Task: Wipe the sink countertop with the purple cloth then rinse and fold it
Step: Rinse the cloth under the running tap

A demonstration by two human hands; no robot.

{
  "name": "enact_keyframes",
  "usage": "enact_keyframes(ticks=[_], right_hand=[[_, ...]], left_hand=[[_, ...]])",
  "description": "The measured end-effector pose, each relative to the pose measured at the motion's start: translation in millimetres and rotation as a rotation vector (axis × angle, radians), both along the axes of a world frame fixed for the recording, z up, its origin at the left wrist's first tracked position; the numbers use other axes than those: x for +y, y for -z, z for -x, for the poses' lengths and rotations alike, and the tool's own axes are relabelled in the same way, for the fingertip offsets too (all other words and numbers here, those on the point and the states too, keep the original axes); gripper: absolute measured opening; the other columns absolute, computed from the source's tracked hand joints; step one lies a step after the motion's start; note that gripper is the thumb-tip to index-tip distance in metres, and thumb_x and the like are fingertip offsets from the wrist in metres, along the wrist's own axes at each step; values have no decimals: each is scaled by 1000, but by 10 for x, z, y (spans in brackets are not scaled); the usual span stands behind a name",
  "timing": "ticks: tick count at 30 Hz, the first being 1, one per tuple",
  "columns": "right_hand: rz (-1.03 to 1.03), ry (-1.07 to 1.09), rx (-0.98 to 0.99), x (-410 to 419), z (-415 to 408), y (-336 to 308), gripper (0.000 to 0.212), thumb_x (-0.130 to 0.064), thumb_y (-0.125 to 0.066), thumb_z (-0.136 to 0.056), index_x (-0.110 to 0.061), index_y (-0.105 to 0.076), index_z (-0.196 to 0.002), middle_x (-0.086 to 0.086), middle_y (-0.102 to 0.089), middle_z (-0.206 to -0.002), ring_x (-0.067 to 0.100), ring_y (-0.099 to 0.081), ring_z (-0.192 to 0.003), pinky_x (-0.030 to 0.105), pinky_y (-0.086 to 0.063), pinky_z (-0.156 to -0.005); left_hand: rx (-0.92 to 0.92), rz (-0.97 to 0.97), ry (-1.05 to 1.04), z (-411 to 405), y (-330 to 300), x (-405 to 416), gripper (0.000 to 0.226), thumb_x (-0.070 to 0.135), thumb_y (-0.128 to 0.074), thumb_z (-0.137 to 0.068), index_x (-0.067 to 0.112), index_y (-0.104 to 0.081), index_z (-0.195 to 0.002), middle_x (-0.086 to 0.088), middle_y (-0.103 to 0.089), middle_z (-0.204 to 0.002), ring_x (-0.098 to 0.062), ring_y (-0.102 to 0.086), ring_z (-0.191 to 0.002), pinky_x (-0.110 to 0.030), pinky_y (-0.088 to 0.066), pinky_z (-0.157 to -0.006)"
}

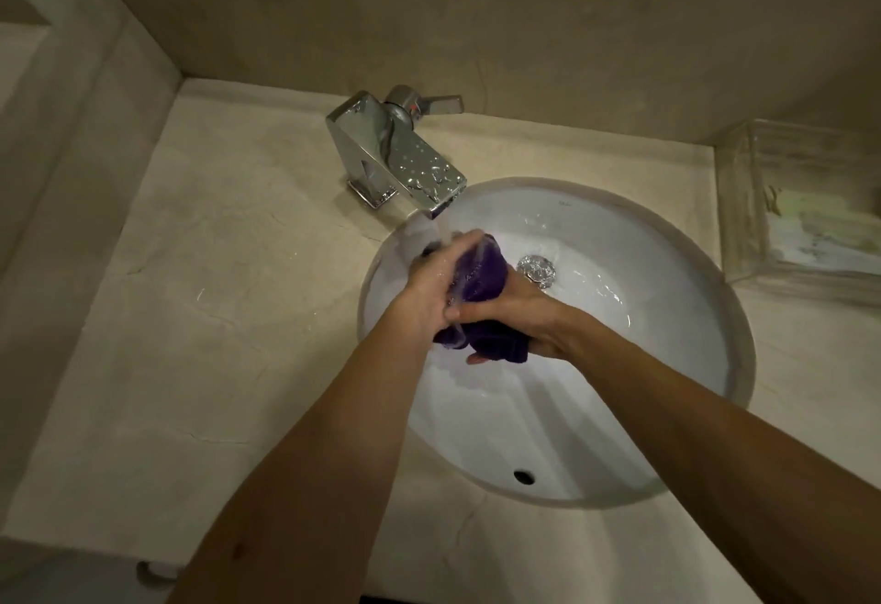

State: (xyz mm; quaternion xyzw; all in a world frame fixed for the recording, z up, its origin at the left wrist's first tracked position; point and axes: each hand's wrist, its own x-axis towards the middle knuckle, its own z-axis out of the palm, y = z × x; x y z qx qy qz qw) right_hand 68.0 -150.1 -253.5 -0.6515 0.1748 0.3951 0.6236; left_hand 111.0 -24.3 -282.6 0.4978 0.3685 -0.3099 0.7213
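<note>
While gripped, purple cloth [479, 298] bunched lengthwise.

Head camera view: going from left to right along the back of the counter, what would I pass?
Bare countertop → chrome tap with water running → purple cloth gripped in both hands over the basin → drain plug → clear glass tray.

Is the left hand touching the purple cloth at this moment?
Touching. In the head view the left hand wraps its fingers over the purple cloth under the faucet's stream, no gap between them.
</note>
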Motion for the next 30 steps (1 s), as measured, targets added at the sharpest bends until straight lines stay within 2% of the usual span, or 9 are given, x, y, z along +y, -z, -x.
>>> enact_keyframes(ticks=[4,9,14,16,18,20,24,27,30], right_hand=[[85,-67,26,-24,-57,25,48,-12,-93,-70,-9,-70,-112,14,-77,-98,26,-74,-82,32,-58,-61],[61,-45,148,-160,-144,14,39,-19,-85,-78,-6,-71,-112,12,-75,-95,20,-68,-75,27,-50,-52],[-154,-9,360,-248,-201,1,58,-32,-82,-72,-1,-65,-118,23,-73,-110,34,-64,-102,20,-49,-43],[-150,-41,365,-232,-234,21,82,-43,-93,-62,0,-64,-126,25,-69,-124,34,-58,-110,21,-50,-44],[-102,-91,348,-186,-243,43,102,-50,-98,-51,0,-62,-133,23,-65,-133,31,-58,-107,22,-50,-46],[-23,-141,302,-113,-235,68,91,-48,-96,-58,-1,-64,-129,21,-69,-126,28,-60,-98,22,-49,-47],[154,-215,154,39,-248,74,37,-24,-90,-73,-12,-74,-103,8,-75,-95,19,-66,-77,23,-48,-51],[308,-202,25,144,-255,73,25,-11,-89,-71,-12,-69,-86,0,-69,-77,13,-65,-68,18,-47,-50],[269,-181,58,95,-225,92,22,-9,-86,-73,-9,-71,-90,6,-74,-81,19,-72,-73,25,-58,-60]], left_hand=[[-39,-46,43,-19,40,32,51,29,-90,-71,6,-70,-112,-15,-76,-102,-31,-74,-93,-49,-60,-87],[-132,-109,348,-84,-30,127,52,48,-82,-77,15,-68,-114,-7,-76,-110,-20,-73,-97,-38,-59,-90],[-62,87,327,-102,-68,210,55,50,-79,-79,16,-68,-121,-8,-76,-108,-24,-75,-95,-40,-61,-76],[-76,52,286,-96,-21,144,60,43,-86,-74,16,-66,-123,-11,-75,-111,-27,-75,-95,-46,-62,-81],[-99,-6,218,-94,-8,74,43,31,-89,-72,16,-73,-108,-10,-76,-105,-27,-75,-95,-49,-60,-88],[-116,-63,175,-117,-4,30,25,23,-90,-70,16,-76,-90,-3,-77,-86,-22,-75,-85,-45,-60,-88],[-115,-213,199,-119,-13,-30,19,17,-89,-70,13,-71,-76,-2,-73,-66,-17,-73,-65,-32,-63,-65],[-147,-298,83,-84,28,-85,20,16,-88,-68,18,-69,-75,0,-72,-70,-14,-70,-65,-25,-61,-58],[-154,-328,126,-79,-21,-88,24,20,-89,-69,17,-69,-82,-3,-73,-81,-19,-72,-78,-30,-61,-70]])
